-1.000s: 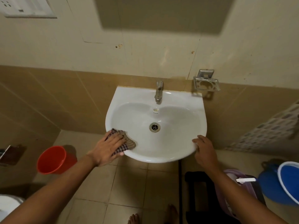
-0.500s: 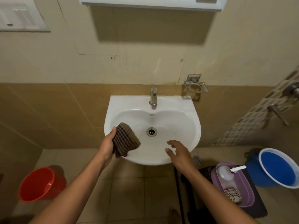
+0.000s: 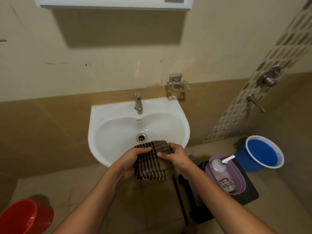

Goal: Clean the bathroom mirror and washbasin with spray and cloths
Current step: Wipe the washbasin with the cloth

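Brown checked cloth (image 3: 150,163): held at front rim of washbasin, top edge over bowl, lower part hanging below rim, partly folded. Left hand (image 3: 133,159) and right hand (image 3: 175,155) grip it at top.
White washbasin (image 3: 108,115): wall-mounted, bowl bare, chrome tap (image 3: 138,102) at back centre, drain (image 3: 141,137) in middle.
Spray bottle (image 3: 219,164): lying in purple tub (image 3: 239,174) on floor right of basin.
Second checked cloth (image 3: 227,184): folded, in same tub, near end.
Mirror cabinet (image 3: 108,3): only white lower edge visible at top.

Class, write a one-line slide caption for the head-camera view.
Both hands, left hand and right hand, grip a checked cloth over the white washbasin's front rim.
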Demonstrator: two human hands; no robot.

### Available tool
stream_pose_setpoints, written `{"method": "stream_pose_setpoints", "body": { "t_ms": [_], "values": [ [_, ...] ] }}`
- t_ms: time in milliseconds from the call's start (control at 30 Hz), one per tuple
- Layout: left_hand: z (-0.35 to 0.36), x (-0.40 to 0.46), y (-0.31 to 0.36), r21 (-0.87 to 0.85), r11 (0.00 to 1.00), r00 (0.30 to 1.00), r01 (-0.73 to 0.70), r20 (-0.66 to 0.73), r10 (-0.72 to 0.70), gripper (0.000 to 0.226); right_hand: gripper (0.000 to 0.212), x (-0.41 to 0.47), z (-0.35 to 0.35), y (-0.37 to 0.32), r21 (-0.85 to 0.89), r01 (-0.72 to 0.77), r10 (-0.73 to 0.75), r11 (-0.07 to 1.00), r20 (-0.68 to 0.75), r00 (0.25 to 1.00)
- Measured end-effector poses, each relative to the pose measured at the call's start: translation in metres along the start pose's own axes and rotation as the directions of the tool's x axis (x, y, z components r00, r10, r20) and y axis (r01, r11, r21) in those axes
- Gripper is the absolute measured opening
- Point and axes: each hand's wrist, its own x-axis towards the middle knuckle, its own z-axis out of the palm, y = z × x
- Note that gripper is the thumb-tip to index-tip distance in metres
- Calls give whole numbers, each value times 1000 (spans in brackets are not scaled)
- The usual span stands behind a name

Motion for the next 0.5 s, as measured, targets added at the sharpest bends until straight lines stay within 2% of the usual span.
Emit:
{"method": "stream_pose_setpoints", "body": {
  "t_ms": [200,267,367,500],
  "values": [
    [69,39,-17,-19,1000,993,10,-120,-12,33,22,-1,-65,23,-145,-9,-35,989,-292,956],
    [103,49,-18,-4,999,995,34,-96,-34,38,24,-5,-90,31,-211,-29,-52,977,-367,929],
    [162,65,-14,15,997,997,71,22,-71,50,28,-11,-123,37,-268,-76,-57,960,-457,888],
    [235,94,-23,52,997,996,55,65,-58,76,30,-14,-159,49,-166,-54,-32,985,-479,877]
  ]
}}
